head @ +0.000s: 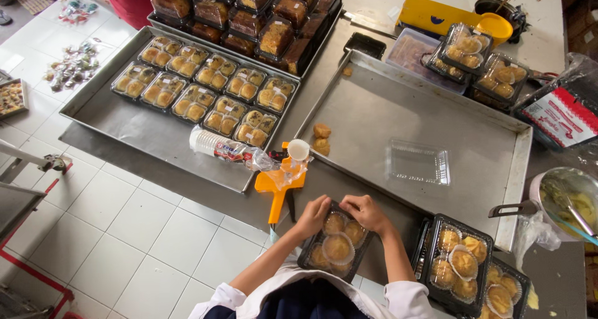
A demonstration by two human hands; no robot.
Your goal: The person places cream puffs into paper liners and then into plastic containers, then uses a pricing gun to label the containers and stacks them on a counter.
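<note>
My left hand [313,215] and my right hand [365,212] both press on the far edge of a clear-lidded black box [336,247] of round golden pastries, held at the table's near edge just in front of me. An orange tape dispenser [278,185] lies left of my left hand, with a small white paper cup [298,149] above it. To my right sit two more filled boxes [460,264].
A big steel tray [411,117] holds two loose pastries [321,138] and an empty clear lid [418,163]. The left tray [124,117] carries several packed boxes [205,92] and a sleeve of paper cups [219,147]. Cake boxes [249,17] stand behind. A bowl with batter [570,201] is at right.
</note>
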